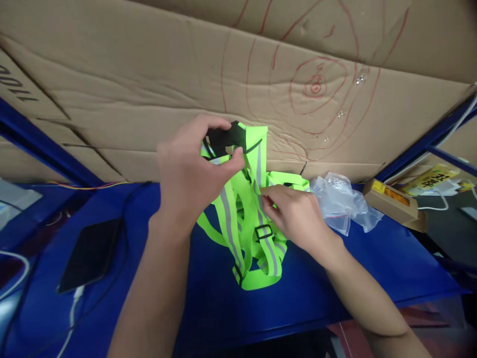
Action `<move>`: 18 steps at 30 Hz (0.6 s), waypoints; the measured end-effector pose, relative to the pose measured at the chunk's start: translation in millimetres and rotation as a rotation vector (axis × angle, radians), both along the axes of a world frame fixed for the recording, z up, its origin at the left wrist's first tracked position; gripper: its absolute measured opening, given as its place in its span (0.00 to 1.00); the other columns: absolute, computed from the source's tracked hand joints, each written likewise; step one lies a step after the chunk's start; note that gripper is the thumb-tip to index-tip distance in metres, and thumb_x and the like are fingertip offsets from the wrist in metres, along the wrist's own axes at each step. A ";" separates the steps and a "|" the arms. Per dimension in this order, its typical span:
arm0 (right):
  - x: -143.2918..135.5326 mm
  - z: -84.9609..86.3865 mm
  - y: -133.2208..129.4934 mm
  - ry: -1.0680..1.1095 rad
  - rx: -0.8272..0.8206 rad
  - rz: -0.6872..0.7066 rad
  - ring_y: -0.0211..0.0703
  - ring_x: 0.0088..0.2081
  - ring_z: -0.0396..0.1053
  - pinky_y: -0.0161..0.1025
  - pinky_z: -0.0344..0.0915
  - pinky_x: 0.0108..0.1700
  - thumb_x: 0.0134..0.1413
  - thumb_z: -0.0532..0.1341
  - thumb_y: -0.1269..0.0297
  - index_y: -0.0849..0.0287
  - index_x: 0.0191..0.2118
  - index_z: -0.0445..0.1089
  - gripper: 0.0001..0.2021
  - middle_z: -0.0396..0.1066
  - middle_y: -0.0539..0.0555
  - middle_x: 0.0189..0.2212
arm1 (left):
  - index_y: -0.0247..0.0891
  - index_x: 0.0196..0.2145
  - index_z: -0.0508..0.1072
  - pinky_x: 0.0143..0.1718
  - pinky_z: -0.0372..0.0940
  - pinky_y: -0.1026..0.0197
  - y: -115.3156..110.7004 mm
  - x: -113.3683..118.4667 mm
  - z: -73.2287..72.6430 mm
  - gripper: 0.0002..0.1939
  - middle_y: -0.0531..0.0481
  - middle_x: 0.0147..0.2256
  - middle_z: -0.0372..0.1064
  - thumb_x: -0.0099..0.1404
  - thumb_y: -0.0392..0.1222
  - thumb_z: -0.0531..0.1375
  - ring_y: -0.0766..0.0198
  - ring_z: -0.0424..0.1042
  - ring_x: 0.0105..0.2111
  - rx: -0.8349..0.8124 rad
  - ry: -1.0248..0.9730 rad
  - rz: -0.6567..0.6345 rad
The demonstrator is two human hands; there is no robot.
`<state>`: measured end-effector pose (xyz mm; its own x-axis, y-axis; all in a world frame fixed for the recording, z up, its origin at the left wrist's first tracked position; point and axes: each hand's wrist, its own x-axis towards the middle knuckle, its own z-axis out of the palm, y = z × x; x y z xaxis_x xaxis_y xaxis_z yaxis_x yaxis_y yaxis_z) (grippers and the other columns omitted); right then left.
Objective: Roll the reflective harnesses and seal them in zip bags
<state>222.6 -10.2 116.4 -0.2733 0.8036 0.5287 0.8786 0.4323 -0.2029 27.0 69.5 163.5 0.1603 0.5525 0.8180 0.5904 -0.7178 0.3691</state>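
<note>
A neon-green reflective harness [228, 211] with grey stripes hangs and lies in loops over the blue shelf. My left hand [197, 164] pinches the black connector piece [223, 140] at its top, holding it above the shelf. Lower and to the right, my right hand [298, 214] has thumb and fingertips closed on one of the green straps. A black slide buckle [264, 231] sits on a strap just below those fingertips. The lower loops rest on the blue surface.
Clear plastic bags [339, 199] lie to the right, beside a small open cardboard box [391, 201]. On the left a black phone [89, 256] is plugged into a white cable [74, 303]. A cardboard panel [149, 89] with red rings stands behind.
</note>
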 end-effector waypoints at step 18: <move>60.5 17.2 25.6 0.642 -0.498 0.463 0.45 0.51 0.75 0.41 0.74 0.50 0.62 0.63 0.39 0.54 0.61 0.67 0.30 0.76 0.55 0.52 | 0.47 0.48 0.79 0.40 0.69 0.65 -7.6 -9.5 9.3 0.16 0.57 0.37 0.78 0.60 0.43 0.68 0.64 0.75 0.34 -0.372 0.317 -0.527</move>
<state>283.1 15.4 133.6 -0.3978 0.8621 0.3138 0.2960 0.4443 -0.8456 17.5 61.9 172.9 0.6810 0.5691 0.4609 0.3192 -0.7971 0.5126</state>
